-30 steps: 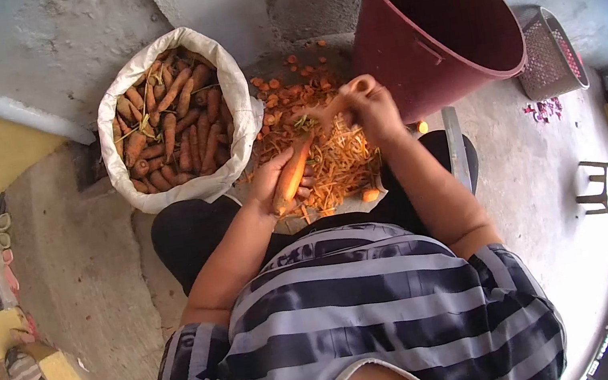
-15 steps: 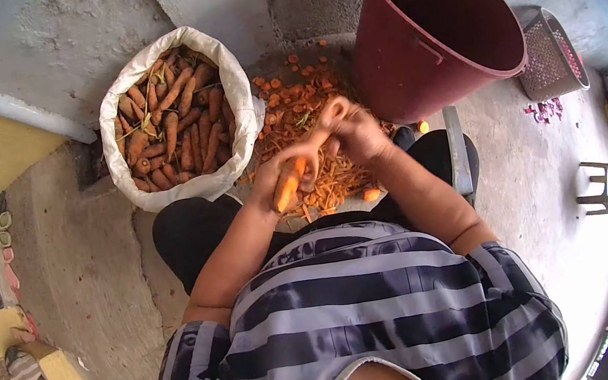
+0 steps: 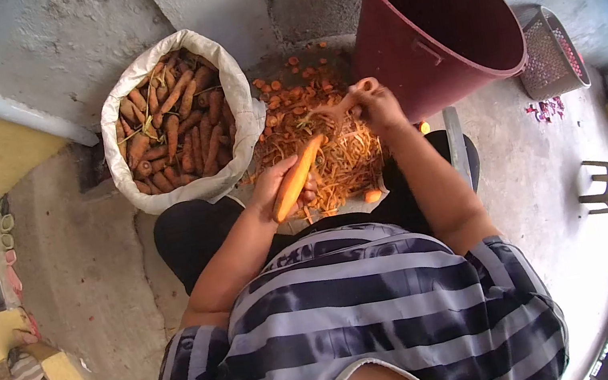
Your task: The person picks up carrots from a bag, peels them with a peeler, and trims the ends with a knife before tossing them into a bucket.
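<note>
A peeled carrot [image 3: 299, 181] lies slantwise in my left hand [image 3: 277, 187], with the fingers wrapped round its lower half. Its bright orange tip points up and to the right. My right hand [image 3: 379, 107] is closed on the handle of a pinkish peeler [image 3: 338, 106], whose blurred head points left, apart from the carrot. Beneath both hands spreads a heap of carrot peelings [image 3: 346, 154] on the floor. Unpeeled carrots [image 3: 178, 122] fill a white sack [image 3: 115, 125] on the left.
A large dark red bucket [image 3: 397, 51] stands at the right, close to my right hand. Beyond it is a perforated basket [image 3: 547, 57]. Cut carrot ends [image 3: 288, 99] lie by the wall, and one carrot piece [image 3: 373, 196] rests near my legs.
My right hand has moved the peeler away from the carrot, up and to the right. More of the carrot shows in my left hand now.
</note>
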